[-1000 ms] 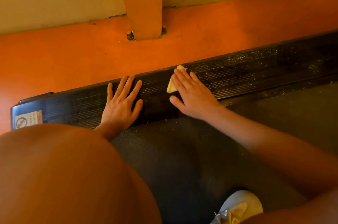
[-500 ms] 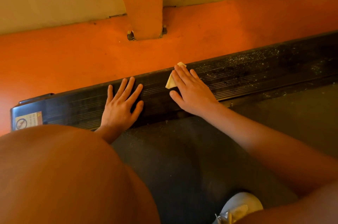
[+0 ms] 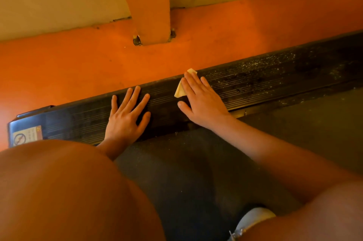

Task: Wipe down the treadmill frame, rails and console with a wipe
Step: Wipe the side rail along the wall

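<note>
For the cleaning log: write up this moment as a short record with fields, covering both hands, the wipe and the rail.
left hand: flat on the side rail, fingers spread, holding nothing
right hand: flat on the wipe, fingers straight, pressing it onto the rail
wipe: pale, folded, mostly hidden under the right hand
side rail: black, ribbed; pale specks on the stretch to the right of the right hand
warning label: at the rail's left end
belt: dark, along the rail's near side
</note>
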The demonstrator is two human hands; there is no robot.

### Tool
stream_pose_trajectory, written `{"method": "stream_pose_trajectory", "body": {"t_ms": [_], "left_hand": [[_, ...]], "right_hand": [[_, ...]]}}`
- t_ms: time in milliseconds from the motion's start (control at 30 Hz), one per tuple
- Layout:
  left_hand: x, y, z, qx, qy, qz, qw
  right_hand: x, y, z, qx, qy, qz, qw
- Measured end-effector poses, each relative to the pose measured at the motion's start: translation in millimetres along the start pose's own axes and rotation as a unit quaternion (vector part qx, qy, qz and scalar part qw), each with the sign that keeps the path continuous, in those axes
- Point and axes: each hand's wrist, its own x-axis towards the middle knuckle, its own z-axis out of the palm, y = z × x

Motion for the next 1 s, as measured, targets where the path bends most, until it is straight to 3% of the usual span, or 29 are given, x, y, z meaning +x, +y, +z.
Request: {"method": "stream_pose_trajectory", "body": {"t_ms": [167, 400, 567, 833, 1000], "left_hand": [[0.5, 1.6, 1.5, -0.003, 0.017, 0.003, 1.0], [0.0, -0.7, 1.7, 0.0, 0.002, -0.002, 1.0], [0.4, 0.1, 1.7, -0.004, 0.007, 0.001, 1.0], [-0.3, -1.1, 0.7, -0.003, 0.003, 0.004, 1.0], [0.2, 0.1, 0.7, -0.005, 0.009, 0.004, 1.0]], "right_hand": [[-65.3, -10.3, 30.4, -0.018, 0.037, -0.012, 0.999], [-10.0, 7.2, 11.5, -0.011, 0.042, -0.029, 0.999], [-52.9, 0.6, 35.4, 0.009, 0.086, -0.023, 0.996], [2.0, 11.7, 3.1, -0.019, 0.03, 0.005, 0.999], [-62.8, 1.2, 26.5, 0.018, 0.049, 0.032, 0.998]]}}
